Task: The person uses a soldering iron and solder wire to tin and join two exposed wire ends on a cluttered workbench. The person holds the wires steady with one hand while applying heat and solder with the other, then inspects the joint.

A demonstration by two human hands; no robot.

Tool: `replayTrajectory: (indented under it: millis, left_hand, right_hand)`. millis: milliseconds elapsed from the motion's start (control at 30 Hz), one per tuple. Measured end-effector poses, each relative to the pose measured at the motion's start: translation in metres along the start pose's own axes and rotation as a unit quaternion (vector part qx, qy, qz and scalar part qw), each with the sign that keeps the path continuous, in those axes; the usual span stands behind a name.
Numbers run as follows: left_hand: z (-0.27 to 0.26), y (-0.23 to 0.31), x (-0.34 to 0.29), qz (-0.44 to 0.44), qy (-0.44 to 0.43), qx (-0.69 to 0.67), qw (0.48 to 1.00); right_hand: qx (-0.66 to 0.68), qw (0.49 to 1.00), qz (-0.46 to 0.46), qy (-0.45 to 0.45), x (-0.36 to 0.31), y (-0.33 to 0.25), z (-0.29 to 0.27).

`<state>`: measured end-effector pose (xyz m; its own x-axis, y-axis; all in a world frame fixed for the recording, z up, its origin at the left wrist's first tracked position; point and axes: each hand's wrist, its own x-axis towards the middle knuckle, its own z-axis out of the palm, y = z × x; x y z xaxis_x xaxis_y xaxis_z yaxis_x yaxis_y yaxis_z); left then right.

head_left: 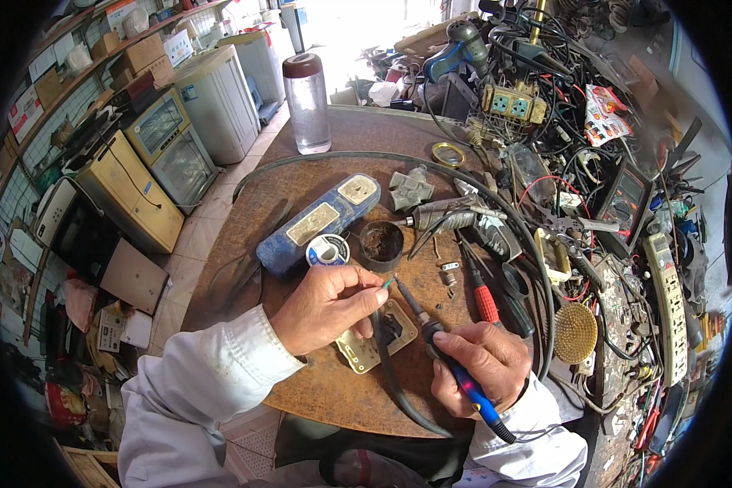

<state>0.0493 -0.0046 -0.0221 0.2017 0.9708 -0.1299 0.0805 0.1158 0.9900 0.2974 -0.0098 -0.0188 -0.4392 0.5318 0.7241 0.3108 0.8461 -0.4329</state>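
Note:
My left hand (pixel 327 307) is closed in a pinch on a thin green-ended wire (pixel 389 282). In my right hand (pixel 486 362) is a soldering iron (pixel 467 381) with a blue and black handle, its tip slanting up close to the wire end. I cannot tell whether tip and wire touch. Just beyond stands a small round tin (pixel 381 247) with dark brown stuff inside. Beside it, partly behind my left hand, is a small white and blue reel (pixel 328 249). Under the left hand lies a beige plate-like housing (pixel 361 351), partly hidden, crossed by a thick black cable (pixel 390 376).
A long blue case (pixel 315 226) lies left of the tin, and a clear bottle (pixel 307 106) stands at the far edge. Right of centre are a red-handled screwdriver (pixel 485 299) and a grey power tool (pixel 455 213). Tangled cables, a multimeter (pixel 626 199) and a power strip (pixel 667 313) crowd the right side.

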Motion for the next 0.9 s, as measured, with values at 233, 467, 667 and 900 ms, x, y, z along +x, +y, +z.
replayTrajectory:
  millis: [233,467,667,900]
  left_hand:
    - [0.0002,0.0005,-0.0001,-0.007,0.001,-0.006,1.000]
    - [-0.0001,-0.0016,0.0006,-0.011,0.004,-0.012,1.000]
    - [0.0009,0.0016,0.0005,-0.010,0.001,-0.018,1.000]
    - [0.0001,0.0004,0.0005,-0.013,0.000,-0.020,1.000]
  right_hand:
    - [-0.003,1.000,0.004,0.005,-0.0023,0.0003,0.0023]
    - [0.011,0.999,0.010,0.030,-0.0003,-0.0021,0.0019]
    - [0.004,1.000,0.021,0.015,-0.0038,0.0011,0.0006]
    - [0.018,1.000,0.020,0.004,-0.0033,0.0022,0.0017]
